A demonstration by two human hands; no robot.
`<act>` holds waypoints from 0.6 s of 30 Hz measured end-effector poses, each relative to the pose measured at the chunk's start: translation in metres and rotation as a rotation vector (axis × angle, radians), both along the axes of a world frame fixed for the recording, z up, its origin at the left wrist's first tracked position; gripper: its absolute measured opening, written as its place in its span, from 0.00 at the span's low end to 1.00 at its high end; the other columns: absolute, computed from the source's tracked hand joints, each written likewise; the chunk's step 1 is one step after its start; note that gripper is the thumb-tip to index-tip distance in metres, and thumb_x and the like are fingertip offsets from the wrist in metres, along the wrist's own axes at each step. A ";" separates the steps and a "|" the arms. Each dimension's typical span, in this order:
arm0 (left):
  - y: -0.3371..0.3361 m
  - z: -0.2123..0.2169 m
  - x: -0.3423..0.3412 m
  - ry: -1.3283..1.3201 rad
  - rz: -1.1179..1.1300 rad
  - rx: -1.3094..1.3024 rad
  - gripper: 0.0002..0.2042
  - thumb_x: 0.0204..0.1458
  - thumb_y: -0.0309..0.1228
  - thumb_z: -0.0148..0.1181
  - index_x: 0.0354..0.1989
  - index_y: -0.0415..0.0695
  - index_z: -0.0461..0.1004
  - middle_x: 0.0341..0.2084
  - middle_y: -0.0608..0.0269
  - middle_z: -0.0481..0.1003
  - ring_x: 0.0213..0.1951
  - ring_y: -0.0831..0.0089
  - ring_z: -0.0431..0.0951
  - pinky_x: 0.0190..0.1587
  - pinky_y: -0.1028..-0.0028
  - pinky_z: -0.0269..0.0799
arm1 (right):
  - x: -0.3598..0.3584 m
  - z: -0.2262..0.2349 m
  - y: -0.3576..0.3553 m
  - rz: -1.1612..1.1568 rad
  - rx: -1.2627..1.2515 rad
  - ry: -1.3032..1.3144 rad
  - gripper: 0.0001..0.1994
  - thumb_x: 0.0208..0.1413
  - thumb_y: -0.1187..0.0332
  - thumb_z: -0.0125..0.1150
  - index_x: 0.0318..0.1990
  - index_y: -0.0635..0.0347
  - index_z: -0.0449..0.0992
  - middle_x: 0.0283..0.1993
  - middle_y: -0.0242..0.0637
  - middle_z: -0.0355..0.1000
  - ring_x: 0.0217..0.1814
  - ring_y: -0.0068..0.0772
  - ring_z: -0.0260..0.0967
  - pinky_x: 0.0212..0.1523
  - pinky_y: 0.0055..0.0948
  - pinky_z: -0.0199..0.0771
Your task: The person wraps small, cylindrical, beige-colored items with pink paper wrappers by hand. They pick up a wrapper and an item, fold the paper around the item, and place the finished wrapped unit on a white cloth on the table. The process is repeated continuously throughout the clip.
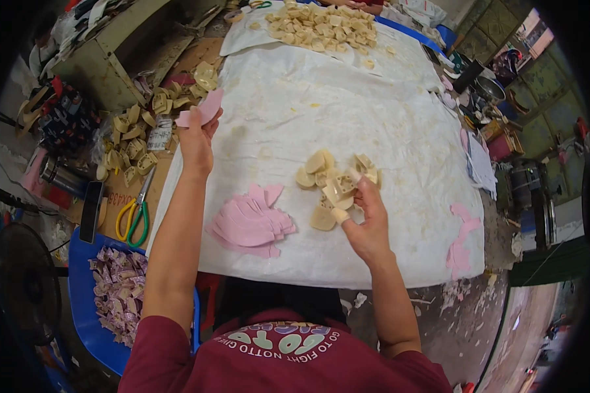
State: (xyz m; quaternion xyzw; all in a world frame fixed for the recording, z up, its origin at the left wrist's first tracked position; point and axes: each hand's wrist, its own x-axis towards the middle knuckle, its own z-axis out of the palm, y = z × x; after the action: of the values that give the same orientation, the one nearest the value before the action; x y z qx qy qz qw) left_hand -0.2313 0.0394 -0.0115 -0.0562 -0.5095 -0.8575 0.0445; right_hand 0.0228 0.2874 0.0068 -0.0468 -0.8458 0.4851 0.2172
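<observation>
Raised over the left edge of the table, my left hand grips a pink cut-out piece between thumb and fingers. My right hand is at a small pile of beige moulded shoe heels. Its thumb and forefinger, with pale covers on their tips, close around one beige shoe heel. Between my arms lies a fanned stack of pink cut-out pieces on the white table cover.
A large heap of beige heels covers the far end. More heels, scissors and a phone lie left. A blue basket holds purple-patterned pieces. Pink scraps lie right. A fan stands lower left.
</observation>
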 end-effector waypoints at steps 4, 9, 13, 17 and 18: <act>0.034 0.028 0.092 -0.043 -0.280 0.083 0.21 0.64 0.45 0.45 0.47 0.36 0.71 0.40 0.55 0.77 0.42 0.65 0.79 0.46 0.68 0.73 | 0.013 -0.008 -0.013 -0.031 0.254 -0.034 0.30 0.41 0.81 0.60 0.58 0.69 0.64 0.61 0.48 0.61 0.60 0.47 0.64 0.55 0.33 0.72; 0.086 0.014 0.191 -0.260 -0.372 0.052 0.25 0.65 0.46 0.40 0.53 0.33 0.68 0.45 0.51 0.75 0.44 0.63 0.78 0.47 0.66 0.74 | 0.014 -0.005 -0.004 -0.031 0.262 -0.007 0.26 0.43 0.75 0.62 0.54 0.68 0.68 0.53 0.47 0.67 0.57 0.48 0.64 0.52 0.39 0.70; 0.110 0.000 0.216 -0.099 -0.323 -0.098 0.26 0.65 0.46 0.40 0.57 0.33 0.66 0.49 0.54 0.73 0.48 0.65 0.76 0.51 0.67 0.72 | 0.015 -0.006 0.009 -0.054 0.316 -0.091 0.21 0.44 0.73 0.64 0.49 0.68 0.72 0.46 0.45 0.70 0.48 0.47 0.67 0.47 0.39 0.70; 0.119 0.000 0.221 0.030 -0.358 -0.235 0.26 0.66 0.46 0.40 0.59 0.35 0.66 0.48 0.56 0.74 0.49 0.71 0.73 0.53 0.73 0.67 | 0.019 -0.023 0.018 -0.056 0.103 -0.145 0.16 0.49 0.72 0.63 0.46 0.67 0.74 0.43 0.40 0.73 0.45 0.39 0.71 0.46 0.33 0.72; 0.120 -0.004 0.221 0.052 -0.367 -0.268 0.25 0.66 0.46 0.40 0.58 0.36 0.67 0.47 0.57 0.74 0.48 0.73 0.72 0.52 0.74 0.66 | 0.018 -0.029 0.021 -0.050 -0.154 -0.124 0.15 0.51 0.73 0.62 0.47 0.68 0.74 0.45 0.39 0.73 0.45 0.35 0.71 0.46 0.31 0.72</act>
State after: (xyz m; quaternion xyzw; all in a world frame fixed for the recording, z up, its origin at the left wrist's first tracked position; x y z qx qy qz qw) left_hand -0.0104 0.1590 -0.0155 -0.1754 -0.5989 -0.7740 -0.1068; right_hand 0.0412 0.3081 -0.0223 -0.1142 -0.8163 0.5395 0.1722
